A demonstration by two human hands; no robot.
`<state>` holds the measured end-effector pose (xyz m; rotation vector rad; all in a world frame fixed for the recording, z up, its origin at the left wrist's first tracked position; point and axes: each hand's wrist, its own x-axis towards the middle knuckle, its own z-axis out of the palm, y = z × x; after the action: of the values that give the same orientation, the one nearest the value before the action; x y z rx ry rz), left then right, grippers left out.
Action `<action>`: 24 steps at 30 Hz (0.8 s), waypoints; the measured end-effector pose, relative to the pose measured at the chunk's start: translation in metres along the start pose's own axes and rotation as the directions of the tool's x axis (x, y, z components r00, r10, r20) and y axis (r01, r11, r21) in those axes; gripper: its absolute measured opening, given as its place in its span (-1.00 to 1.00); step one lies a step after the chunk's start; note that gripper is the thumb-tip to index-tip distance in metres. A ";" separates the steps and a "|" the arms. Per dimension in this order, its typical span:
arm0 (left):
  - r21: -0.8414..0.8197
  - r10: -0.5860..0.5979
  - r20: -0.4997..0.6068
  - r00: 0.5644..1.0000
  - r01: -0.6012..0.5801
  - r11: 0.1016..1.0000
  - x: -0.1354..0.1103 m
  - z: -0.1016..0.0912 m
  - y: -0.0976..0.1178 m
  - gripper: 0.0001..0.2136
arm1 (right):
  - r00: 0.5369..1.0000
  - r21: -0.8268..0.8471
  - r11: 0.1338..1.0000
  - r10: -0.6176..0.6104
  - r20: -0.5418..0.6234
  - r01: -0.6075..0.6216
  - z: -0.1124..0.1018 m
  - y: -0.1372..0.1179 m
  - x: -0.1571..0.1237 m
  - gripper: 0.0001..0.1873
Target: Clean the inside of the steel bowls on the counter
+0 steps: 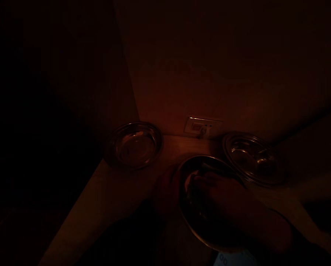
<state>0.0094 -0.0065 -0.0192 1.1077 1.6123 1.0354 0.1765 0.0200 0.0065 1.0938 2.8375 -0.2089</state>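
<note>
The picture is very dark. A round, shiny metal dish [191, 225] is tilted near the middle, low in the view. My left hand [166, 192] grips its left side, fingers at the rim. Reaching in from the right, my right hand [218, 190] lies inside the dish, its fingers against the inner surface near the left wall. Shadow hides whether those fingers are closed and whether anything is in them.
On the wooden surface [84, 207], a second metal dish [137, 146] stands at the left and stacked-looking metal dishes [251, 159] lean at the right. A wall socket [202, 126] with a plug sits behind. Something pale [234, 258] shows at the bottom edge.
</note>
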 end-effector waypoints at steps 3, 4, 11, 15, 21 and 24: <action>0.002 0.031 0.022 0.999 -0.031 1.000 0.000 0.000 0.000 -0.65 | 0.999 -0.016 1.000 -0.026 -0.041 0.025 0.001 0.001 0.000 -0.58; 0.000 0.032 0.027 0.999 -0.032 0.999 0.000 0.000 0.001 -0.65 | 0.998 -0.027 0.999 -0.038 -0.045 0.037 0.001 0.002 -0.001 -0.57; -0.040 0.010 0.000 1.000 -0.010 0.999 -0.001 0.000 0.002 -0.66 | 0.985 0.123 0.977 -0.174 0.006 0.172 -0.004 -0.006 -0.007 -0.68; -0.031 0.008 0.006 1.000 -0.008 0.999 0.001 -0.002 0.002 -0.66 | 0.982 0.130 0.973 -0.191 -0.003 0.189 -0.006 -0.014 -0.007 -0.70; -0.071 0.039 -0.022 0.999 -0.041 0.997 -0.002 0.001 0.003 -0.69 | 0.991 0.119 0.986 -0.125 0.051 0.118 -0.009 -0.016 -0.010 -0.70; -0.070 0.002 -0.095 0.996 -0.008 0.998 -0.003 0.003 0.003 -0.71 | 0.983 0.144 0.973 -0.185 0.010 0.182 -0.007 -0.018 -0.008 -0.68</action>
<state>0.0132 -0.0080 -0.0167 1.0300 1.6352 1.1541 0.1699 0.0026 0.0159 0.8429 2.9410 -0.4411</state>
